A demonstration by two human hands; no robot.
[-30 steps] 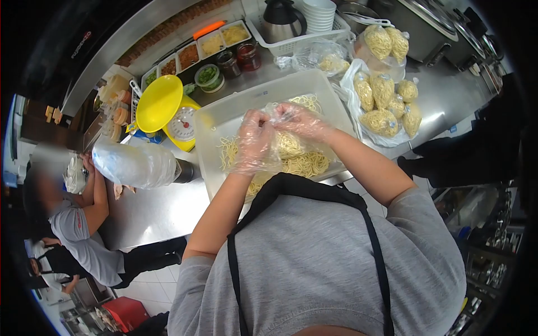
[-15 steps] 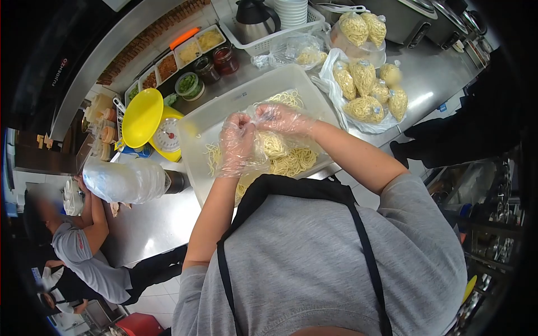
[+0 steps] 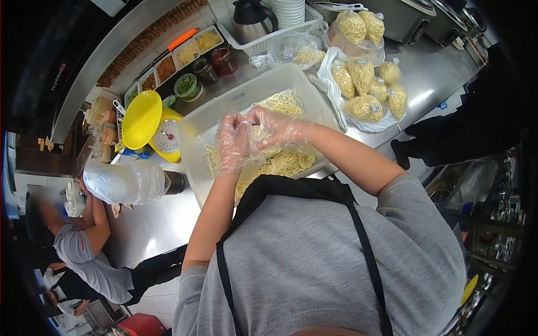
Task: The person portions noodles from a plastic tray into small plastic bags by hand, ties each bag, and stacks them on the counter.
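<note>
Both my hands wear clear plastic gloves and meet over a large translucent tub (image 3: 196, 120). My left hand (image 3: 231, 144) is closed at the neck of a clear plastic bag of noodles (image 3: 259, 138). My right hand (image 3: 278, 129) grips the same bag from the other side, its fingers curled close to the left ones. The bag is partly hidden behind the gloves. Loose yellow noodles (image 3: 288, 162) lie in the tub beneath my hands, with more noodles toward its far side.
Filled noodle bags (image 3: 363, 106) rest on white plastic at the right. Left of the tub stands a scale (image 3: 167, 136) with a yellow pan (image 3: 142, 119). Topping containers (image 3: 166, 68) and jars (image 3: 224, 60) line the back. A co-worker (image 3: 92, 252) stands at the left.
The noodle bag, hanging plainly below my fingers before, is now drawn up between my hands and more covered. My right hand has turned and come down around it.
</note>
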